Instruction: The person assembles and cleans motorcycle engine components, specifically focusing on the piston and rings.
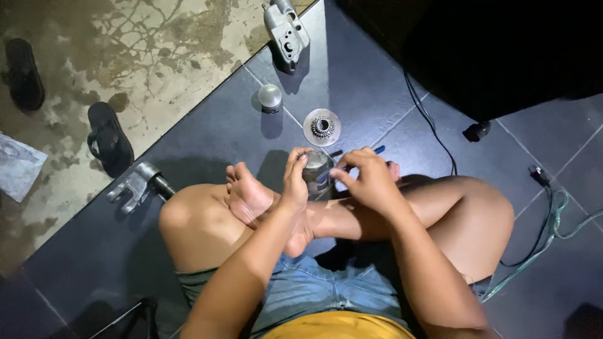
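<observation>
Single head-worn view: looked steeply down, close above crossed legs (pixel 326 220) and dark tiled floor (pixel 352 69).

Bare dark tile lies open between the gear disc (pixel 322 127) and the black cable (pixel 433 129) on the right. Farther off, the round metal cap (pixel 270 97) and grey housing (pixel 286 26) block the way. Left, a metal yoke (pixel 135 184) lies beside the knee.

Both hands (pixel 333 176) together, fingers curled, arms outstretched.
</observation>
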